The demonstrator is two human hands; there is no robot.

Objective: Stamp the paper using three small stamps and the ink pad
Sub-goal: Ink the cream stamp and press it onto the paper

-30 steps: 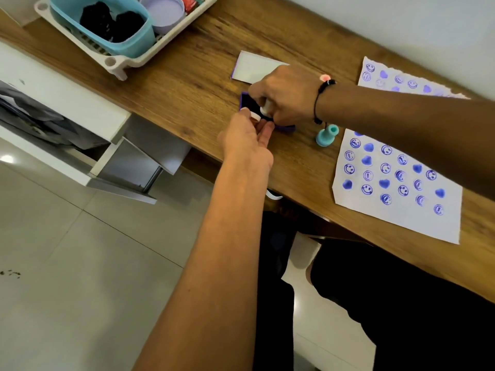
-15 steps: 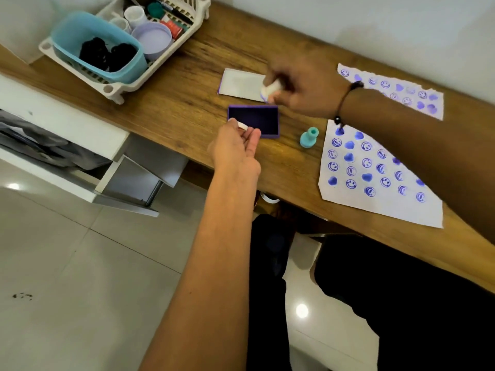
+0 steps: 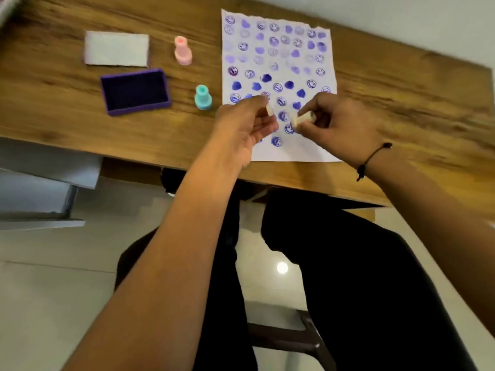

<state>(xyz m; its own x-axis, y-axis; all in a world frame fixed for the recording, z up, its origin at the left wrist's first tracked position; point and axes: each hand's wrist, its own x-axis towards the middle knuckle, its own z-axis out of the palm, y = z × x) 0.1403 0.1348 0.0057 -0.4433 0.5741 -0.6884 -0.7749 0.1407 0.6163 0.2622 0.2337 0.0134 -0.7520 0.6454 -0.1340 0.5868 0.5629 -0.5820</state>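
Worktop point(image 3: 67, 103) of brown wood carries everything. Farthest left lies a white rectangular lid point(image 3: 117, 49), flat, and just nearer than it the purple ink pad point(image 3: 135, 91) sits open with its dark face up. To the right of these stand two small stamps, both upright and apart from each other: a pink stamp point(image 3: 183, 50) farther back and a teal stamp point(image 3: 203, 97) nearer, close to the paper's left edge. The paper point(image 3: 318, 103) lies flat beyond them, its top edge torn, covered in rows of purple smiley faces and hearts, paler toward the top. Over its lower part the left hand point(image 3: 242, 127) is raised, its grip narrow, thumb and forefinger pinching a small white cap point(image 3: 269, 111). Just beside it the right hand point(image 3: 337, 124) has its grip closed around a white stamp point(image 3: 302, 120), held sideways with its round end pointing toward the left hand, near but not touching the cap. A black cord bracelet point(image 3: 371, 159) circles the right wrist.
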